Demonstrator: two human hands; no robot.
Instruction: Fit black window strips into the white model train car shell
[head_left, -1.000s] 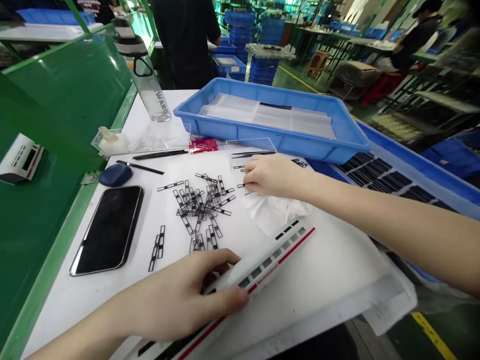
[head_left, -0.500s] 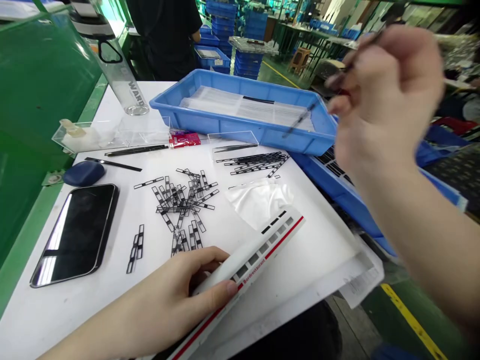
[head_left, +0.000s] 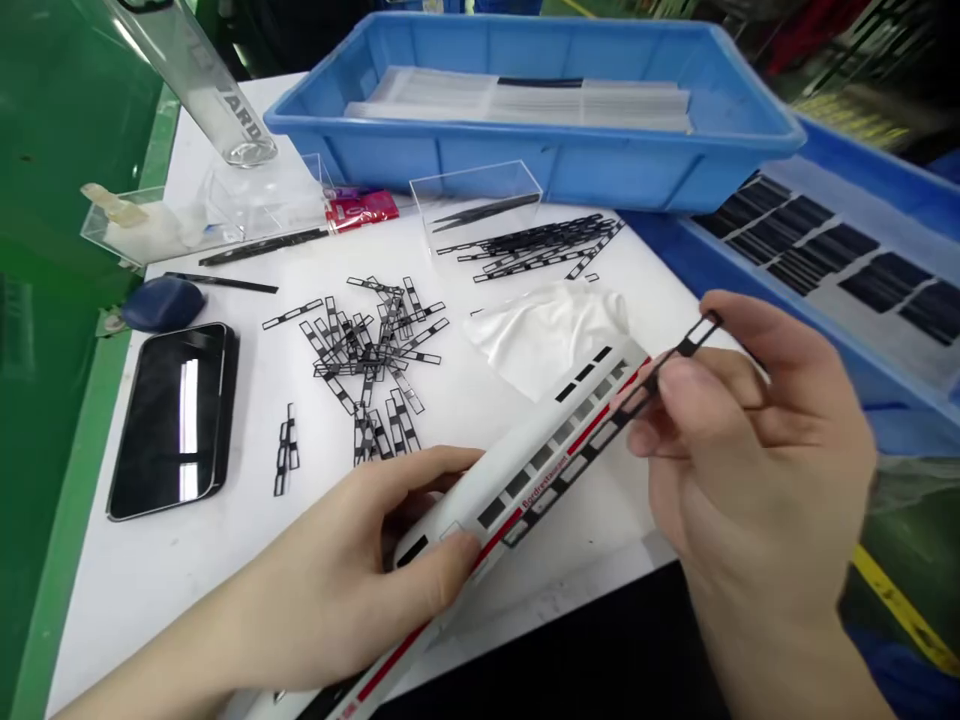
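- Left hand (head_left: 352, 580) gripped the white shell (head_left: 525, 442) at the table's (head_left: 187, 570) near edge, its long axis running near-left to far-right.
- Right hand (head_left: 750, 450) pinched a black strip (head_left: 592, 447), held parallel along the shell's far-right end.

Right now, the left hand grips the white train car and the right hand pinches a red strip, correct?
No: in the head view the strip in the right hand is black, not red; the left hand does grip the white train car.

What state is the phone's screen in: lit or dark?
Dark: the phone lies face up, its screen black apart from a reflected streak of light.
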